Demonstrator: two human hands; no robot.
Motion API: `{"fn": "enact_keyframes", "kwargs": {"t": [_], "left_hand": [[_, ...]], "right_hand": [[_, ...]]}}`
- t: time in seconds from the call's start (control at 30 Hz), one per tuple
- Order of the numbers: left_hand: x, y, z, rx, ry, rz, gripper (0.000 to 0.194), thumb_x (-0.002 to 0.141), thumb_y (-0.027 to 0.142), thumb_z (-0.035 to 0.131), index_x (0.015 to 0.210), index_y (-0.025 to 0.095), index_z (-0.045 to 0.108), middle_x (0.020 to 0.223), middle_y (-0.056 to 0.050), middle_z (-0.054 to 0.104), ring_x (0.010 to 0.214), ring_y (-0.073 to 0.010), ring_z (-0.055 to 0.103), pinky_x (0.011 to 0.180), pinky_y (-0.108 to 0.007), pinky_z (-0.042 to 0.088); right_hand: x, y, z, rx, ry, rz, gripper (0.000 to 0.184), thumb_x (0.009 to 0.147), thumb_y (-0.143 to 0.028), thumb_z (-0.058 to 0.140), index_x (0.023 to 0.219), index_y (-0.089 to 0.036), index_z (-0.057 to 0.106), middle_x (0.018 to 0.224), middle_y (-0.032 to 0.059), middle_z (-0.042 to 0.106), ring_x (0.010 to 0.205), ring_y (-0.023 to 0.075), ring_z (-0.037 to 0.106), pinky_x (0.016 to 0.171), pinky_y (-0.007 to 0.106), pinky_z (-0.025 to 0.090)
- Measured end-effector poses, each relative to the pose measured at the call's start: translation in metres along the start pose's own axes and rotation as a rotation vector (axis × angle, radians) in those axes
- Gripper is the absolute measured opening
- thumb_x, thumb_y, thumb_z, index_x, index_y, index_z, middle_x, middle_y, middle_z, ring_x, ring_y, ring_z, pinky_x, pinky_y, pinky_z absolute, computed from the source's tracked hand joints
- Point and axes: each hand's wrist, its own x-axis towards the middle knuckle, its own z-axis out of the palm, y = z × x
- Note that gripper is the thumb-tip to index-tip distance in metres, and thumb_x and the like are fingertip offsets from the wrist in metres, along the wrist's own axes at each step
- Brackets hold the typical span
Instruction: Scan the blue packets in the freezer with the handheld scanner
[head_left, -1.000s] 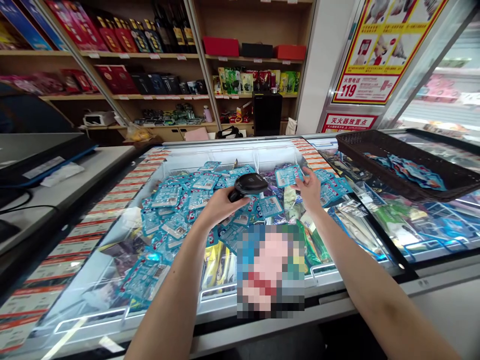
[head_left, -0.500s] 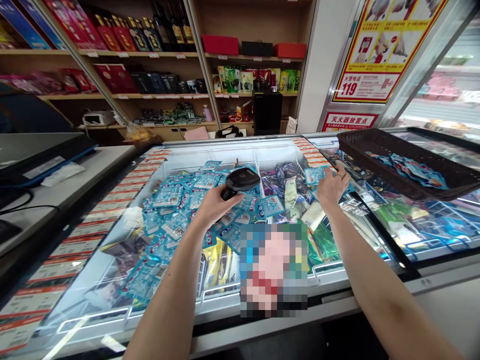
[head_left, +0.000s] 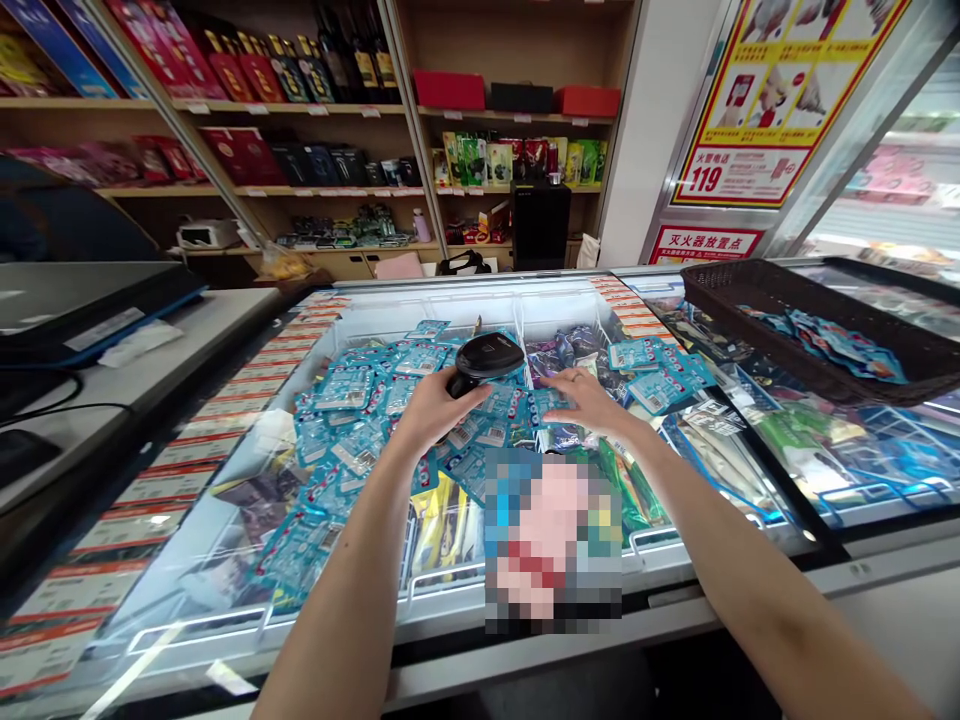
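My left hand (head_left: 435, 405) is closed round the handle of a black barcode scanner (head_left: 489, 358), its head facing right above a pile of blue packets (head_left: 352, 385) on the glass freezer top. To the right of the scanner, my right hand (head_left: 589, 402) has its fingers apart. Its fingertips are over a single blue packet (head_left: 546, 403) at the edge of the pile; whether they touch it I cannot tell. Farther right, several separate blue packets (head_left: 658, 388) lie on the glass beyond my right wrist.
A brown woven basket (head_left: 720, 290) holding more packets stands at the right. Through the freezer glass, wrapped goods show. Orange-and-white price labels (head_left: 217, 410) line the left side. A device (head_left: 97, 310) sits on the left counter. Stocked shelves (head_left: 300, 108) stand behind. A pixelated patch covers the front middle.
My right hand has left a blue packet on the right group and moved left to the pile's edge, fingers opening. The scanner stays in my left hand, nearly still. The view shifts slightly.
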Motion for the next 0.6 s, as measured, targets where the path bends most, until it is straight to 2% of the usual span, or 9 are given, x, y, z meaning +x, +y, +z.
{"fn": "enact_keyframes", "kwargs": {"t": [0.1, 0.2, 0.3, 0.4, 0.47, 0.6], "left_hand": [[0.0, 0.0, 0.001, 0.016, 0.011, 0.0, 0.047, 0.073, 0.058, 0.056, 0.089, 0.014, 0.063, 0.057, -0.001, 0.058, 0.051, -0.0147, 0.051, 0.047, -0.023, 0.033], [0.0, 0.0, 0.002, 0.041, 0.015, 0.004, 0.047, 0.073, 0.058, 0.056, 0.089, 0.014, 0.063, 0.059, -0.002, 0.059, 0.052, -0.0151, 0.052, 0.048, -0.023, 0.033], [0.0, -0.001, 0.002, 0.066, 0.023, 0.006, 0.048, 0.073, 0.058, 0.057, 0.089, 0.014, 0.064, 0.06, -0.002, 0.059, 0.054, -0.0154, 0.052, 0.048, -0.023, 0.033], [0.0, -0.001, 0.002, 0.057, 0.021, 0.012, 0.047, 0.073, 0.058, 0.057, 0.089, 0.014, 0.064, 0.06, -0.002, 0.06, 0.054, -0.0156, 0.052, 0.048, -0.023, 0.034], [0.0, 0.0, 0.002, 0.043, 0.022, 0.015, 0.047, 0.073, 0.058, 0.057, 0.089, 0.014, 0.064, 0.061, -0.002, 0.06, 0.055, -0.0156, 0.052, 0.048, -0.023, 0.034], [0.0, 0.0, 0.002, 0.04, 0.027, 0.006, 0.049, 0.072, 0.059, 0.057, 0.089, 0.014, 0.064, 0.06, -0.002, 0.06, 0.054, -0.0154, 0.052, 0.047, -0.023, 0.034]], "right_hand": [[-0.001, 0.008, -0.004, 0.003, 0.052, 0.166, 0.07, 0.072, -0.057, 0.067, 0.129, -0.02, 0.055, 0.112, 0.0121, 0.057, 0.111, 0.0296, 0.048, 0.094, 0.043, 0.038], [-0.001, 0.014, -0.005, 0.038, 0.119, 0.309, 0.066, 0.07, -0.055, 0.069, 0.124, -0.019, 0.056, 0.113, 0.0121, 0.057, 0.112, 0.0303, 0.048, 0.091, 0.042, 0.039], [-0.001, 0.015, -0.005, 0.087, 0.184, 0.36, 0.062, 0.071, -0.053, 0.068, 0.12, -0.018, 0.055, 0.115, 0.0121, 0.058, 0.112, 0.0299, 0.05, 0.091, 0.041, 0.04], [-0.001, 0.015, -0.004, 0.127, 0.263, 0.431, 0.062, 0.07, -0.056, 0.067, 0.117, -0.018, 0.054, 0.105, 0.0107, 0.062, 0.098, 0.0282, 0.057, 0.084, 0.04, 0.043], [-0.001, 0.017, -0.003, 0.152, 0.364, 0.493, 0.063, 0.07, -0.06, 0.065, 0.116, -0.018, 0.052, 0.101, 0.0103, 0.064, 0.091, 0.0272, 0.059, 0.08, 0.04, 0.044], [-0.001, 0.028, 0.0, 0.254, 0.57, 0.494, 0.059, 0.073, -0.061, 0.059, 0.111, -0.017, 0.056, 0.107, 0.0116, 0.064, 0.099, 0.0276, 0.057, 0.084, 0.041, 0.042]]}}
